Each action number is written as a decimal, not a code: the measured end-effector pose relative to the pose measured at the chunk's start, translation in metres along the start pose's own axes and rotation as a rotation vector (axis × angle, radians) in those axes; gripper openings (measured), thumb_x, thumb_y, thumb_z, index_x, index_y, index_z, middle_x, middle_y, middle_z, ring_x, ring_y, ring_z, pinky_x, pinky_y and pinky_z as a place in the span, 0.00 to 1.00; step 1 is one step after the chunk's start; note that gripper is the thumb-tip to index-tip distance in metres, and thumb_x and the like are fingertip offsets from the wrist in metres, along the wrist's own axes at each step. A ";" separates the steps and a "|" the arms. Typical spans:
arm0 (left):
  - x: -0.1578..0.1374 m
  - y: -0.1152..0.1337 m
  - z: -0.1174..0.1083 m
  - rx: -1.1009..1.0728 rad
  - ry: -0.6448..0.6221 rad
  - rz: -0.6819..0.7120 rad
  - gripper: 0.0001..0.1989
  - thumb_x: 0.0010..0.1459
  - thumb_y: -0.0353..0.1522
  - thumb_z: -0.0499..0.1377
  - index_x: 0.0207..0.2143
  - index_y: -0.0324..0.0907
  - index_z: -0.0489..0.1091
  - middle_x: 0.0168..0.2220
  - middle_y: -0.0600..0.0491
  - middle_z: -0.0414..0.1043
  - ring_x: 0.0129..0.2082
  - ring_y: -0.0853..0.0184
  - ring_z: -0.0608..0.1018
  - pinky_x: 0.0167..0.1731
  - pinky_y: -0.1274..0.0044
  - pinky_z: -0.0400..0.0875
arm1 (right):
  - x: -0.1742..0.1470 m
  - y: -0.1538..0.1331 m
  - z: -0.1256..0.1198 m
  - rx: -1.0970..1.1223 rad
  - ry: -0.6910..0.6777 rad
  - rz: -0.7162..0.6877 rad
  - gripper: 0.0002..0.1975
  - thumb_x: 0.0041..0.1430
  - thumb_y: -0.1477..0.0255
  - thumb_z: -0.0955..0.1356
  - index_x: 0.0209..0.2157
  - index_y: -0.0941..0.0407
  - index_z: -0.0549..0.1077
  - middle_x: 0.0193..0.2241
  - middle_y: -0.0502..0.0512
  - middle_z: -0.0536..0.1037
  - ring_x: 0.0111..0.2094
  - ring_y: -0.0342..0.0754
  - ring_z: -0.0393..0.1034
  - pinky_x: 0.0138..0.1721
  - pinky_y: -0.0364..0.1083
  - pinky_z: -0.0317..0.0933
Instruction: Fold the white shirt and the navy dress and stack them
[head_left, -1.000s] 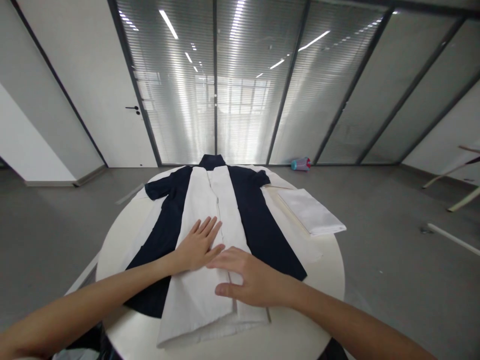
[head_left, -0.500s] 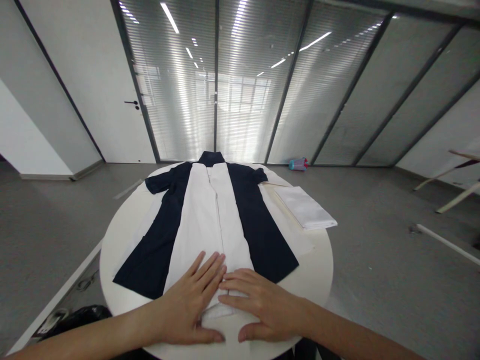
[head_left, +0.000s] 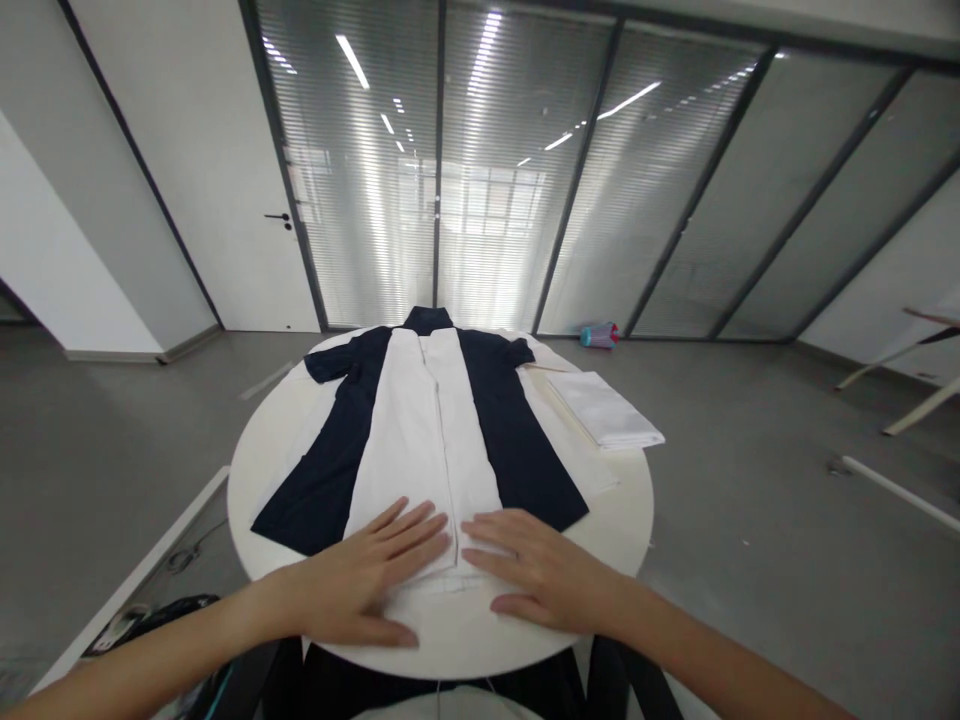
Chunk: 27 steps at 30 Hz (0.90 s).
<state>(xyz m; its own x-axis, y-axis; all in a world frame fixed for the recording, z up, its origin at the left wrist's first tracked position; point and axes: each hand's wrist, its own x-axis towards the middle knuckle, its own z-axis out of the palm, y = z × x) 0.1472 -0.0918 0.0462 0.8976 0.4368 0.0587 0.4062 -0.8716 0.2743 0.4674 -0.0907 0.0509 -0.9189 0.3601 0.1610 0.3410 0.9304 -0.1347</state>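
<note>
A short-sleeved shirt (head_left: 409, 420), white down the front with dark navy sides, sleeves and collar, lies spread on a round white table (head_left: 626, 520). Its collar points away from me and its hem is near me. My left hand (head_left: 375, 572) rests flat, fingers stretched, on the white front by the hem, left of the front opening. On the other side of that opening, my right hand (head_left: 532, 568) lies with fingers spread on the white cloth near the hem. Neither hand grips anything. Parts of the hem are hidden under the hands.
A folded white cloth (head_left: 606, 412) lies at the table's right edge, slightly overhanging. More pale cloth lies beneath the shirt. On the floor by the glass wall is a blue and red container (head_left: 598, 335). A black bag-like thing (head_left: 161, 620) is at lower left.
My hands have moved apart from each other, the right one shifting right. The hem looks flatter between them. The camera view has shifted slightly, showing more of the table's near edge.
</note>
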 end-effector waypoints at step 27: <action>-0.062 -0.037 0.008 0.154 0.182 -0.158 0.38 0.64 0.22 0.50 0.72 0.52 0.45 0.69 0.51 0.56 0.68 0.60 0.62 0.65 0.63 0.61 | -0.010 0.032 0.012 -0.187 0.299 0.040 0.16 0.67 0.76 0.65 0.55 0.59 0.71 0.53 0.66 0.75 0.56 0.55 0.68 0.54 0.58 0.67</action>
<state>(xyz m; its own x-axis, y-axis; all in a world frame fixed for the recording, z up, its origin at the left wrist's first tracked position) 0.0774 -0.0884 0.0249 0.7811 0.5909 0.2018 0.5728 -0.8067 0.1451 0.4854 -0.0654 0.0333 -0.8150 0.3748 0.4418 0.4312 0.9017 0.0304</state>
